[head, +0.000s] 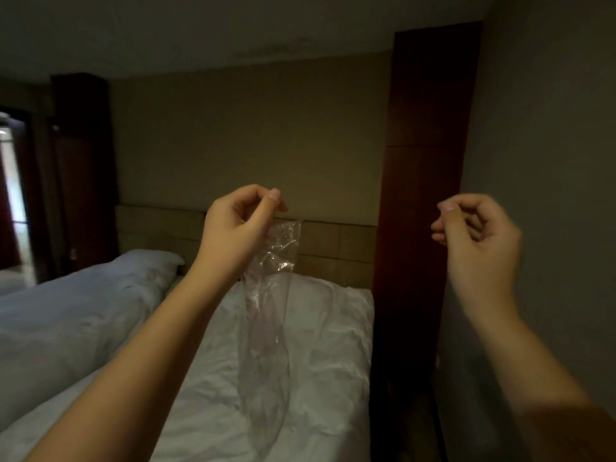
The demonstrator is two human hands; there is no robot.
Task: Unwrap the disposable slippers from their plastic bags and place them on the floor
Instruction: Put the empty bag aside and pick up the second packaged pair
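My left hand [238, 221] is raised in front of me and pinches the top edge of a clear plastic bag [270, 295]. The bag hangs straight down, long and limp, over the white bed, and looks empty. My right hand [473, 235] is lifted to the same height, well to the right of the bag and apart from it. Its fingers are curled loosely and I see nothing in them. No slippers are in view, and the floor is out of sight.
A bed with a rumpled white duvet [316, 345] lies below my hands, with a second white bed [66, 311] to its left. A padded headboard [333, 248] and a dark wooden wall panel [423, 195] stand behind. A grey wall [550, 161] is close on the right.
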